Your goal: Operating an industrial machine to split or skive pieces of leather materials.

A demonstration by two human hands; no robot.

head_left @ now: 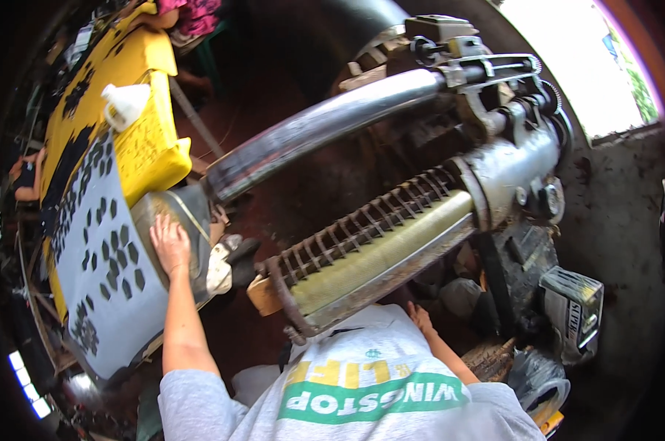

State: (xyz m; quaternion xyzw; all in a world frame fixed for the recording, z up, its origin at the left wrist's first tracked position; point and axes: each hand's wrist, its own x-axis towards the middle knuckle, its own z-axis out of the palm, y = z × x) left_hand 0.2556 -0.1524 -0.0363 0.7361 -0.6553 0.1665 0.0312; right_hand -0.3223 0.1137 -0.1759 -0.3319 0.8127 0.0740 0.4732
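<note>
Left hand [170, 244] flat, fingers extended, on dark-grey curved sheet [194, 244]; right hand [420, 320]: finger state indeterminable; grey fabric shirt [362, 400] could snag if near yellow-and-metal cylinder [384, 255] turns.

- Open room lay between the polished metal arm [325, 121] and the row of metal ribs [360, 226].
- The left hand [170, 242] took up part of the dark sheet [196, 202].
- A white jug [130, 106] obstructed passage over the yellow sheeting [156, 151].
</note>
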